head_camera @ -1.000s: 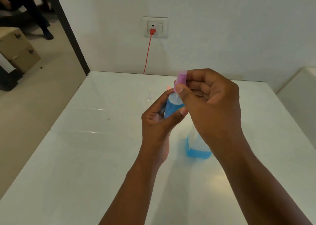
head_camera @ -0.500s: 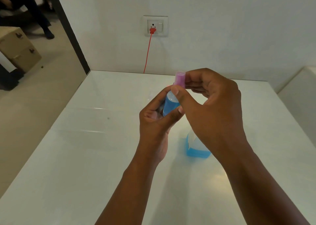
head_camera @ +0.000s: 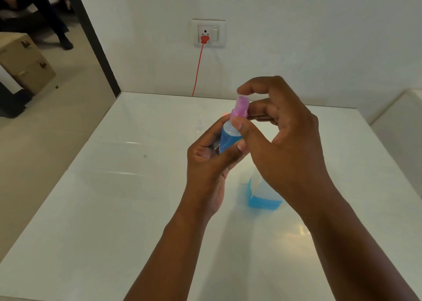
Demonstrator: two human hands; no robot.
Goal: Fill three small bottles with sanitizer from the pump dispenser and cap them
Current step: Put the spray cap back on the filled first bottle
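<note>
Head view: my left hand (head_camera: 205,163) grips the blue-filled bottle (head_camera: 228,138) above the table (head_camera: 114,209). My right hand (head_camera: 280,138) pinches its pink cap (head_camera: 239,107). The dispenser (head_camera: 262,195) stands behind my right wrist.

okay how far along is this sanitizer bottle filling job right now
Done: the small clear bottle of blue sanitizer looks filled. In hand: the left hand grips that bottle while the right hand pinches the pink translucent cap at its neck. Left: only this one small bottle is visible, so the other two cannot be judged. The clear dispenser bottle with blue liquid stands on the white table.
</note>
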